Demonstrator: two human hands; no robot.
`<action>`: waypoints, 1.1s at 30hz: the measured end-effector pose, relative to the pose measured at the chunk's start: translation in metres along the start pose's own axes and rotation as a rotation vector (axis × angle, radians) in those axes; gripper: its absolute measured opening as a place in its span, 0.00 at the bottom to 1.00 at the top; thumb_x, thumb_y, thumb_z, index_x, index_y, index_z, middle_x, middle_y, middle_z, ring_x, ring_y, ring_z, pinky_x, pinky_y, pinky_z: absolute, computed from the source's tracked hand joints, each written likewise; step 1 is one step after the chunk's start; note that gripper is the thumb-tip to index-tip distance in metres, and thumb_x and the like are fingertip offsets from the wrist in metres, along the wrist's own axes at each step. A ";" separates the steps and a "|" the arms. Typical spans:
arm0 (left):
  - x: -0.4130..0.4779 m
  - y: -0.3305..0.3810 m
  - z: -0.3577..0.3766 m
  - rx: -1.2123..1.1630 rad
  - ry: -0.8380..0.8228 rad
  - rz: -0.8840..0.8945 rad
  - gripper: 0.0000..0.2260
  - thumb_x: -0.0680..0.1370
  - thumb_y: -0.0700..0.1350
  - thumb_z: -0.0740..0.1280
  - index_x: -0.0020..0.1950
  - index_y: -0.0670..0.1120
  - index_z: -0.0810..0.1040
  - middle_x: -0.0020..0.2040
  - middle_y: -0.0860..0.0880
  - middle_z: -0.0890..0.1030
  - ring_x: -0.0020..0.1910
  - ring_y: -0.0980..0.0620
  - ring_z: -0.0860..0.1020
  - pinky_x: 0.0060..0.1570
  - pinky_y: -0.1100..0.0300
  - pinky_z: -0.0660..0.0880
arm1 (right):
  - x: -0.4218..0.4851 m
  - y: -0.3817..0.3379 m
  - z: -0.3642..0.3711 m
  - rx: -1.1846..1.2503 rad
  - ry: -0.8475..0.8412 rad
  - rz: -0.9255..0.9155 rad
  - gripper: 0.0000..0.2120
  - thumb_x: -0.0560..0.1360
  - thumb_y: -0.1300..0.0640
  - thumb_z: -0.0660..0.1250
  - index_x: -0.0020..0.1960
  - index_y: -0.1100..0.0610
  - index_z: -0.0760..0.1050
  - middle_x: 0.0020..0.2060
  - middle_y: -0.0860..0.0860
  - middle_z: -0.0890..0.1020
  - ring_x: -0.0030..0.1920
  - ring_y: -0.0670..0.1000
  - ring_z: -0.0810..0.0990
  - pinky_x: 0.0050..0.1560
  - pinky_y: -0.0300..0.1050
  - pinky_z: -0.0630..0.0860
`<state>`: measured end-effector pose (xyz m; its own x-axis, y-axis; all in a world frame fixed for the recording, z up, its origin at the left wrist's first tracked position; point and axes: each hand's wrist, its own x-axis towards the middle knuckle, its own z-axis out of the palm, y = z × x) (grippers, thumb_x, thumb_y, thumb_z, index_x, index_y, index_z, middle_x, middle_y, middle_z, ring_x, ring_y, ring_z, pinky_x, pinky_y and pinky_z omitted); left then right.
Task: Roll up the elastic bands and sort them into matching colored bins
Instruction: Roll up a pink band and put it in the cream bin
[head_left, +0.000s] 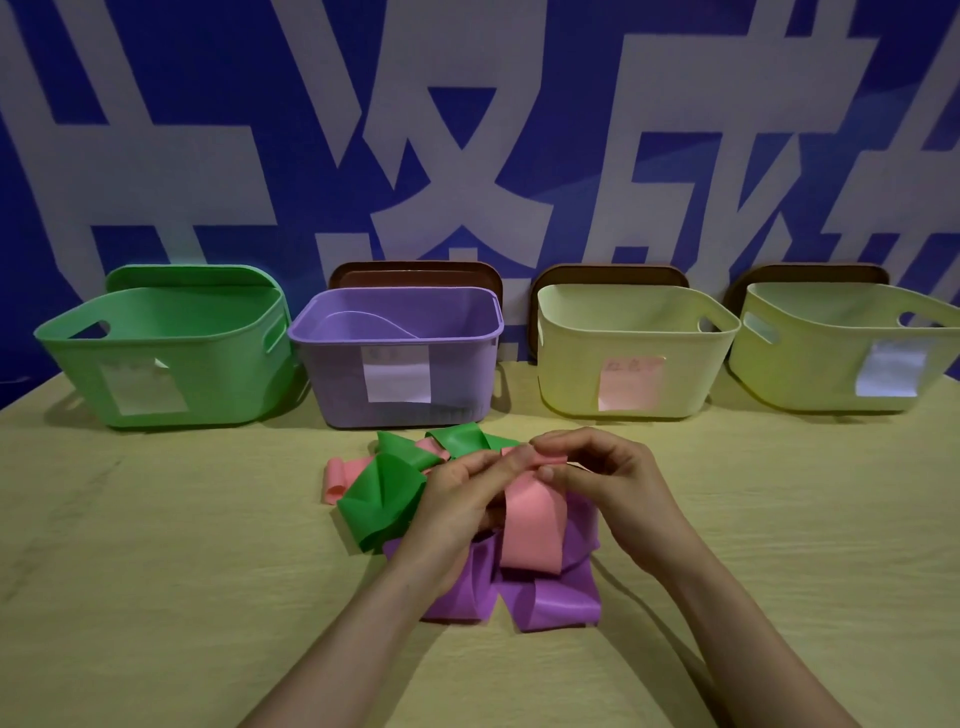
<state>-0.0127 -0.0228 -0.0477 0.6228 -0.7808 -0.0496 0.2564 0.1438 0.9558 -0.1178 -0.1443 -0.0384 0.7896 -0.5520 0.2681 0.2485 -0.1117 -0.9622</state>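
Over the pile on the counter, the left hand and right hand both pinch the pink band by its top end, fingertips curled, likely to start the roll. Its tail drapes across the purple band, and the pink-labelled bin waits behind.

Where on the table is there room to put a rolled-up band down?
Bare table lies left of the green band, in front of the green bin. Another patch lies right of the right hand, before the rightmost yellow bin. The middle is crowded: the pink band and purple band heap around the left hand.
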 end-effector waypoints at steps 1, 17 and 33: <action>0.000 0.000 -0.001 0.012 0.001 0.001 0.18 0.68 0.52 0.72 0.52 0.42 0.83 0.48 0.40 0.84 0.42 0.50 0.81 0.43 0.57 0.77 | 0.000 0.000 0.000 -0.005 -0.008 0.004 0.11 0.67 0.73 0.71 0.47 0.63 0.81 0.46 0.53 0.85 0.50 0.48 0.83 0.51 0.38 0.78; 0.005 -0.002 -0.006 0.055 -0.007 0.067 0.13 0.71 0.45 0.71 0.55 0.44 0.81 0.52 0.42 0.83 0.51 0.47 0.83 0.47 0.57 0.79 | 0.000 0.002 0.001 -0.130 -0.034 0.028 0.06 0.74 0.61 0.68 0.50 0.59 0.80 0.42 0.52 0.84 0.43 0.44 0.81 0.42 0.35 0.76; 0.000 0.003 -0.003 -0.010 0.000 0.023 0.16 0.65 0.48 0.73 0.51 0.43 0.83 0.45 0.46 0.85 0.44 0.52 0.83 0.41 0.60 0.79 | 0.000 0.002 0.001 -0.064 0.000 -0.008 0.12 0.69 0.71 0.71 0.47 0.56 0.82 0.43 0.47 0.85 0.47 0.45 0.82 0.49 0.37 0.77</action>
<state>-0.0099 -0.0210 -0.0460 0.6284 -0.7774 -0.0271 0.2489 0.1679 0.9539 -0.1167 -0.1435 -0.0400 0.7879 -0.5506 0.2757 0.2186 -0.1685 -0.9612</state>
